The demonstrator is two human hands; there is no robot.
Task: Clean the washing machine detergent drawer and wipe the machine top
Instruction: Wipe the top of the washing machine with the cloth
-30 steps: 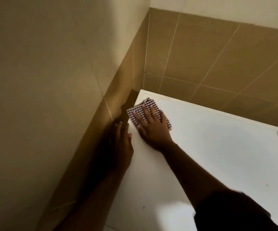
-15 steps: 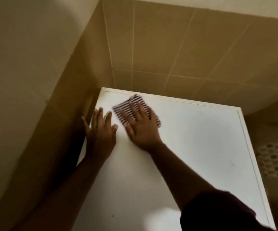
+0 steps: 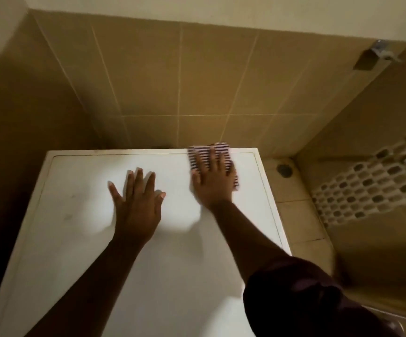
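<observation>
Right hand (image 3: pixel 213 183) flat, fingers straight, pressing cloth (image 3: pixel 222 152) on machine top (image 3: pixel 80 190); left hand (image 3: pixel 137 205) splayed flat.

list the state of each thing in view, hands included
left hand: open, flat on the machine top, fingers spread, holds nothing
right hand: open, straight fingers pressing the cloth down
cloth: checked, flat under the right hand at the top's far right corner
machine top: white, faint smudges near its left side
floor drain: on the floor right of the machine, uncovered
</observation>
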